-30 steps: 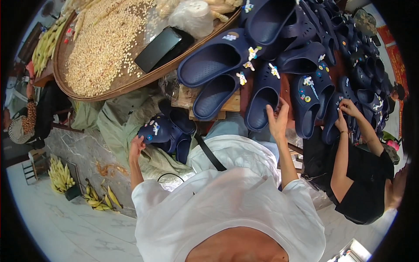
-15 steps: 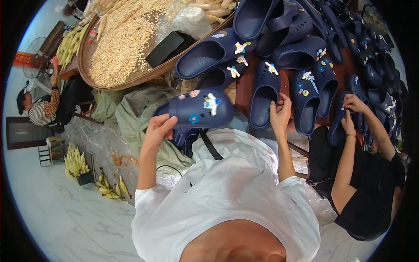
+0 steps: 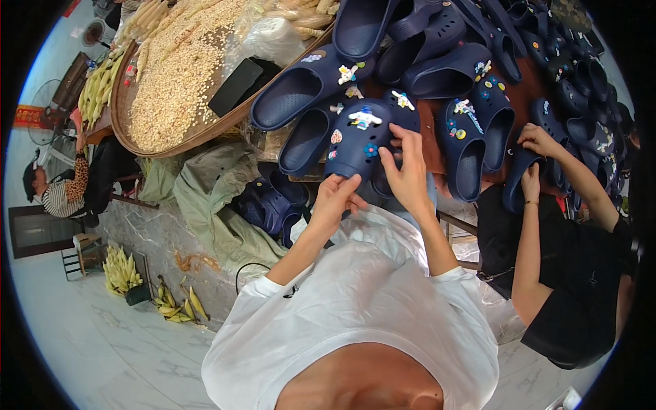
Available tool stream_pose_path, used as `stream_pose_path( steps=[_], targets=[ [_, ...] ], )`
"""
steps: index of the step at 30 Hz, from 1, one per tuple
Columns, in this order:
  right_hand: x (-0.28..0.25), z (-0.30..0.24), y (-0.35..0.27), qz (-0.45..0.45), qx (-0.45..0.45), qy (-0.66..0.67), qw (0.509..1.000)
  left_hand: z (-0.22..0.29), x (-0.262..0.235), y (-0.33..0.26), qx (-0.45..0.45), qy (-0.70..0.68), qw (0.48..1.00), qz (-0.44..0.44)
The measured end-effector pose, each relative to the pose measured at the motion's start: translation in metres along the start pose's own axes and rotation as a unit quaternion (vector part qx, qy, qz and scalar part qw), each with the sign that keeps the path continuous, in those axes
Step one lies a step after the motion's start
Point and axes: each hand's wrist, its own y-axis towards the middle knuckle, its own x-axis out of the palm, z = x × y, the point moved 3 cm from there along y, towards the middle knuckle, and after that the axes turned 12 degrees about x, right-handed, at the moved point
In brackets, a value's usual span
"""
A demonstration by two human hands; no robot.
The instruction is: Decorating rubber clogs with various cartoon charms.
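Note:
A navy clog (image 3: 350,140) with a white cartoon charm, a blue flower charm and other small charms is raised in front of me, holed upper toward me. My left hand (image 3: 333,203) is closed on its near end, thumb on top. My right hand (image 3: 408,171) is at its right side, index fingertip and thumb against the upper; its other fingers are partly hidden. Behind it, partly covered, lies another navy clog (image 3: 403,117) with a white charm. To the right, a pair of decorated clogs (image 3: 464,160) rests on the reddish-brown table (image 3: 429,113).
More navy clogs (image 3: 287,92) are heaped at the back and far right. A co-worker's hands (image 3: 536,154) handle a clog at right. On the left sit a round tray of corn kernels (image 3: 121,123), a black box (image 3: 239,85) and a green sack (image 3: 212,188). Another person (image 3: 58,191) sits far left.
My left hand has brought the clog rightward and turned it, near end toward me. My right hand has left the clog on the table and moved to the held clog's side.

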Motion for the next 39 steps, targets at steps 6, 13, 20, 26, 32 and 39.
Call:
stream_pose_path(
  steps=[6, 13, 20, 26, 32, 39],
  targets=[
    [-0.004, 0.002, 0.012, 0.044, -0.052, -0.047, 0.997, -0.01, -0.002, 0.015, -0.046, -0.191, 0.978, 0.069],
    [0.011, -0.028, 0.029, 0.052, -0.155, -0.164, 0.973, -0.021, -0.012, 0.025, -0.031, -0.209, 0.976, 0.06],
    [0.005, -0.019, 0.037, 0.09, -0.16, -0.2, 0.962, 0.003, 0.002, 0.013, 0.058, 0.068, 0.994, 0.068],
    [-0.002, -0.018, 0.041, 0.106, -0.13, -0.174, 0.97, 0.008, 0.019, 0.029, 0.112, 0.015, 0.992, 0.048],
    [-0.003, -0.018, 0.047, 0.12, -0.126, -0.18, 0.968, 0.011, 0.027, 0.048, 0.023, -0.214, 0.976, -0.016],
    [-0.004, -0.016, 0.043, 0.122, -0.108, -0.161, 0.973, 0.011, 0.038, 0.06, -0.057, -0.377, 0.924, -0.023]
  ],
)
